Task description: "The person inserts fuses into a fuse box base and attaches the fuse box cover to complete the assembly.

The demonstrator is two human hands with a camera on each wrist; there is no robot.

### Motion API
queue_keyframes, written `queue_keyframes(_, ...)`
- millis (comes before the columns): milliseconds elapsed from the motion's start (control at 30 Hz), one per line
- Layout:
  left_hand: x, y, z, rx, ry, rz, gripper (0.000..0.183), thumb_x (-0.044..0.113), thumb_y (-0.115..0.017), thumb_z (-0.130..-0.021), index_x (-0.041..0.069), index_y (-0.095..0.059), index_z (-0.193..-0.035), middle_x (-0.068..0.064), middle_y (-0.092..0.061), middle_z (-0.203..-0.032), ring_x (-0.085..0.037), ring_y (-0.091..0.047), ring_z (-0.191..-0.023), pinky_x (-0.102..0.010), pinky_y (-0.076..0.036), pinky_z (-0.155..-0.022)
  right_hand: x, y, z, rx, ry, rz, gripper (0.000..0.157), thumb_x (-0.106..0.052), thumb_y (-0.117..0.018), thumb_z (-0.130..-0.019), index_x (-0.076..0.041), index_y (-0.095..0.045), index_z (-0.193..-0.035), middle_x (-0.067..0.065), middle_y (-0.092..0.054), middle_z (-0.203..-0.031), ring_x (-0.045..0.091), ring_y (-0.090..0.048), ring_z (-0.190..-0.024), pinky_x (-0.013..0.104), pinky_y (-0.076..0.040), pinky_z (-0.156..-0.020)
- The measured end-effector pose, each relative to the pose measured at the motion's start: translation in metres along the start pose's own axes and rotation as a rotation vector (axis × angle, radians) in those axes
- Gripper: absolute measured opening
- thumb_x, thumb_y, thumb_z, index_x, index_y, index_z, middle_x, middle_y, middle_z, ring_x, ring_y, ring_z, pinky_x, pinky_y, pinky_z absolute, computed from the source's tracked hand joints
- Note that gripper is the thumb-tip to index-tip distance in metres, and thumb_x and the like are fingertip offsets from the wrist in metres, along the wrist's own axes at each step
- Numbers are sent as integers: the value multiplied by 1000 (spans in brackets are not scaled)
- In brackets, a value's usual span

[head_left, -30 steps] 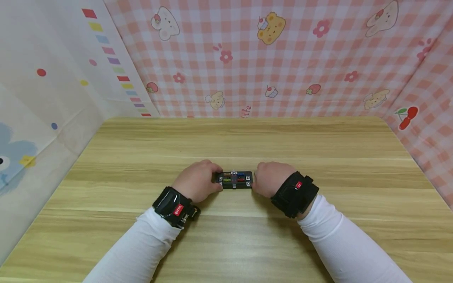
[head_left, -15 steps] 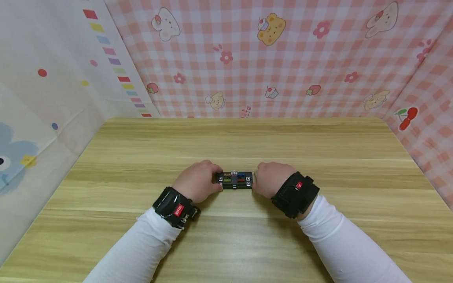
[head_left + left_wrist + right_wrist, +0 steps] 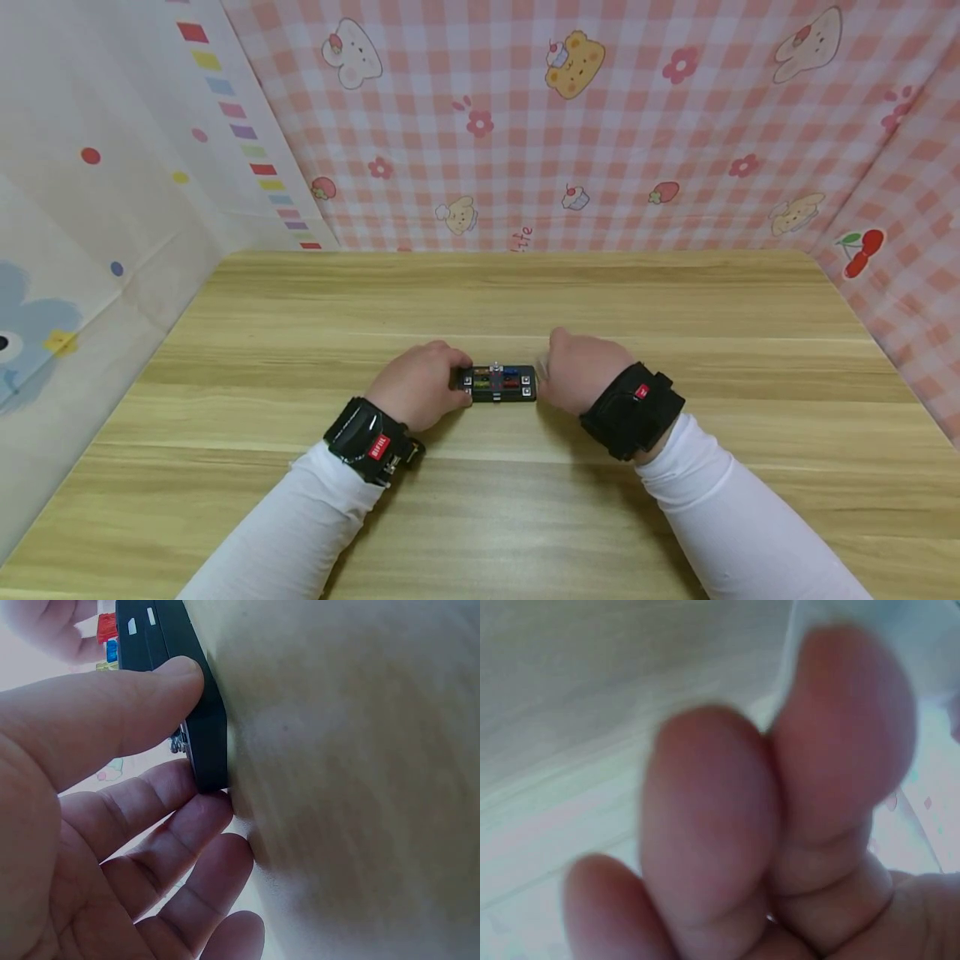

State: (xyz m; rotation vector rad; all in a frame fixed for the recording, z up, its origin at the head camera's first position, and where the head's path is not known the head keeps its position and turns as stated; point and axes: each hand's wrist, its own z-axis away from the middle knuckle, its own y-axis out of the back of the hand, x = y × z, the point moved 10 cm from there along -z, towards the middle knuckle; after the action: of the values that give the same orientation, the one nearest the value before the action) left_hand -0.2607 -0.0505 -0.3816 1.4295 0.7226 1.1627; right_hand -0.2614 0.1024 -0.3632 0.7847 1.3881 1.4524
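Note:
A small black fuse box (image 3: 501,394) with several coloured blade fuses and metal screw terminals lies in the middle of the table. My left hand (image 3: 418,387) grips its left end; in the left wrist view the thumb presses on the black side wall (image 3: 206,712) while fingertips touch the end. Beside the right end is my right hand (image 3: 585,373), its fingers curled in a pinch around what looks like a see-through plastic cover (image 3: 542,372). The right wrist view shows a pale translucent sheet (image 3: 934,656) behind the blurred fingertips. The hand hides most of this piece.
The wood-grain table (image 3: 480,508) runs back to a pink checked cloth (image 3: 420,108) with cartoon prints. A white printed cloth (image 3: 97,208) hangs along the left side. Both wrists wear black straps.
My right hand has shifted slightly right and away from me, with its knuckles raised beside the fuse box. The left hand and the fuse box hold still.

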Motion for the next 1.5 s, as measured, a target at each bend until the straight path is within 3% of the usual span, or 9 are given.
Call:
queue_keyframes(200,0,0,-1,1,-4,-8,49,39,-75,-76,17,-63,-118,0,-60,-110,-13,-51,-95,-36,-44,-86,-4,18,-1,139,31,-42,35,-36,-66,-83,-5,-49,-88,1,-51,-57,16,-46,-45,33,-38,-40)
queue_keyframes(467,3,2,-1,11,-25,-9,49,38,-76,-75,17,-64,-118,1,-60,-104,-11,-51,-86,-34,-45,-80,-36,23,-3,268,247,-24,33,-39,-69,-81,-9,-67,-97,0,-59,-76,16,-48,-64,32,-43,-57)
queue_keyframes(700,4,1,-1,10,-33,-30,50,38,-76,-75,17,-63,-119,1,-60,-105,-11,-51,-85,-34,-46,-78,-51,17,0,280,349,72,30,-37,-69,-83,-11,-68,-98,-1,-54,-78,14,-43,-69,32,-43,-66)
queue_keyframes(1100,5,3,-2,31,-50,-23,47,37,-77,-75,18,-65,-116,2,-60,-102,-10,-50,-83,-33,-46,-76,-58,10,-1,262,382,47,21,-30,-71,-82,-12,-69,-93,-2,-52,-80,13,-43,-71,29,-42,-63)
queue_keyframes(1333,6,3,-2,25,-49,-19,46,36,-77,-75,18,-65,-115,2,-60,-102,-10,-51,-83,-33,-46,-76,-60,7,-1,254,411,28,35,-26,-73,-81,-13,-67,-113,0,-58,-87,11,-47,-72,28,-46,-65)
queue_keyframes(1500,6,2,-2,16,-45,-22,46,36,-77,-75,18,-65,-116,2,-60,-103,-9,-51,-83,-33,-46,-76,-60,6,0,244,401,26,38,-25,-74,-81,-12,-67,-115,0,-59,-87,10,-47,-70,27,-46,-64)
